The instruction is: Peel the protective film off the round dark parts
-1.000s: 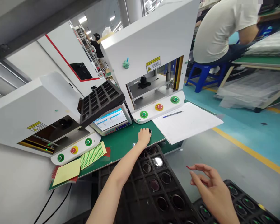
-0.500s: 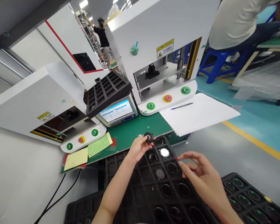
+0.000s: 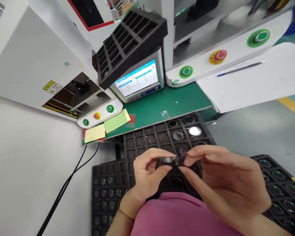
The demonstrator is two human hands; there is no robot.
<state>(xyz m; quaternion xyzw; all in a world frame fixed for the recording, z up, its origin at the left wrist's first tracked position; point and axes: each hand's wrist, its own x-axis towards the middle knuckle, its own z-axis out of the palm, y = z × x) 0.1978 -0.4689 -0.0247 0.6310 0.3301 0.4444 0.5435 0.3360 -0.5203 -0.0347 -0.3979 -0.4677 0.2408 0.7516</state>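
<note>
Left hand (image 3: pixel 145 177): thumb and forefinger clamped on the left end of a black disc-like part (image 3: pixel 167 160). Right hand (image 3: pixel 233 186): thumb and fingertips drawn together at its right end, pinched on a dark edge there. Part is held between the two hands, in front of the wearer's pink garment (image 3: pixel 179 216) and above a tray.

Orientation: thin edge toward the head camera; long axis left to right, nearly level. Left forefinger along the upper side, thumb below. The middle shows between the hands; both ends run under fingers. Edge smooth, with a glossy grey band; faces cannot be read. A red sliver (image 3: pixel 185 153) shows at the right forefinger tip, material unclear.

Beneath: black foam-like tray (image 3: pixel 143 141), coarse texture, square cells, several with round glassy discs; one bright silver disc (image 3: pixel 195 131) near the far right corner. Second disc tray (image 3: pixel 122 175) lower left; third (image 3: pixel 277 164) at right, its discs green-marked.

Beyond: green bench (image 3: pixel 186 95); display unit (image 3: pixel 139 78) with a tilted gridded tray (image 3: pixel 136 57) on it; white presses left (image 3: pixel 24 62) and right (image 3: pixel 200 62); dotted yellow sheet (image 3: pixel 117 121); white paper (image 3: pixel 255 87) with a blue-ended pen (image 3: pixel 241 68).
</note>
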